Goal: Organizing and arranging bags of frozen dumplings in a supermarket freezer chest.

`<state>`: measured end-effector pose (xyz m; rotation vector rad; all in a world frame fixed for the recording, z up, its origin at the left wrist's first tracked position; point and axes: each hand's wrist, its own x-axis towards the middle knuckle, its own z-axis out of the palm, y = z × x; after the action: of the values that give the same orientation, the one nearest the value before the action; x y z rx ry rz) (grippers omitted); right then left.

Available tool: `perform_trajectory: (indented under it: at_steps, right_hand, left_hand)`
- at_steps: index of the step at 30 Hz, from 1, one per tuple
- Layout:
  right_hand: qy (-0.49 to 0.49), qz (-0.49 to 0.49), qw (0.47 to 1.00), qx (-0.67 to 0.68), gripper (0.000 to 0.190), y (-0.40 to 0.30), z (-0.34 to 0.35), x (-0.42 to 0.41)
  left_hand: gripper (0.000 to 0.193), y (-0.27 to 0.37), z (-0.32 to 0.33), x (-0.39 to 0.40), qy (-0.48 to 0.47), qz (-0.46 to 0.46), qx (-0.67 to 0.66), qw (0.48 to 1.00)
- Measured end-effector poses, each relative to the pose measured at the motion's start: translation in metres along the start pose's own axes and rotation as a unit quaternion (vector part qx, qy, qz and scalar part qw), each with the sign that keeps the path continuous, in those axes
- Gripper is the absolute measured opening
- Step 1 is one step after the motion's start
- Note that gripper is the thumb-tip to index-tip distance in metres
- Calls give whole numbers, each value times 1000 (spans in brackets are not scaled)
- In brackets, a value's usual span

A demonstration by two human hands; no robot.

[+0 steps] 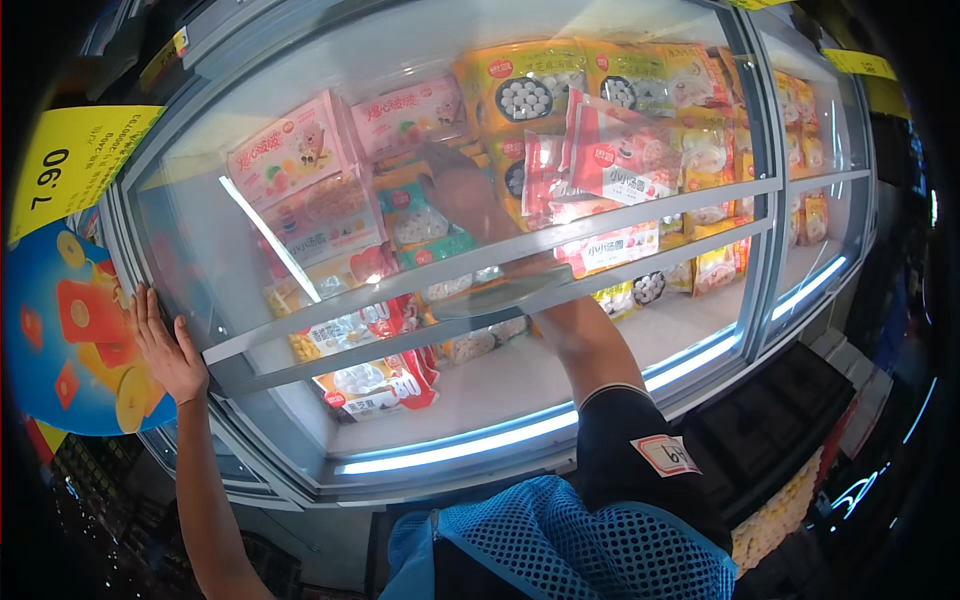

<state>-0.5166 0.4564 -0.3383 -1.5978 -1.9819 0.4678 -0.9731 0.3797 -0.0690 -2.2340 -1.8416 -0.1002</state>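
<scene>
My right hand point(457, 180) reaches through the gap in the freezer and shows dimly beneath the sliding glass lid, beside teal bags point(420, 217) of frozen rice balls. The glass blurs its fingers, so I cannot tell whether it grips a bag. My left hand point(166, 345) lies with its fingers extended on the freezer's left metal rim, holding nothing. Pink bags point(289, 150) lie left of my right hand, and yellow bags with pictures of white rice balls point(529, 90) lie beyond it. A pink-red bag point(622, 150) rests tilted on others to the right.
Two metal lid rails point(480, 274) cross the freezer. Red and white bags point(382, 382) lie near its front wall, by a bright light strip point(465, 442). A yellow price card point(82, 165) and a blue sign point(75, 322) stand at the left. More bags fill a compartment at right.
</scene>
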Motion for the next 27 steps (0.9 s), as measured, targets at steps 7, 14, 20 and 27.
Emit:
perform_trajectory:
  at_steps: [7,14,20,27]
  right_hand:
    - [-88,-39,994,-45,37,-13,54,28]
    - [-138,-114,972,-154,28,11,98,40]
    - [-102,-10,981,-162,33,23,125,49]
    - [-191,-62,966,-160,49,11,125,80]
  left_hand:
    - [54,6,1,2,-4,3,2,1000]
    - [55,10,1,4,-18,11,-10,1000]
    - [56,10,4,7,-25,15,-22,999]
    - [56,4,-4,2,-40,8,5,999]
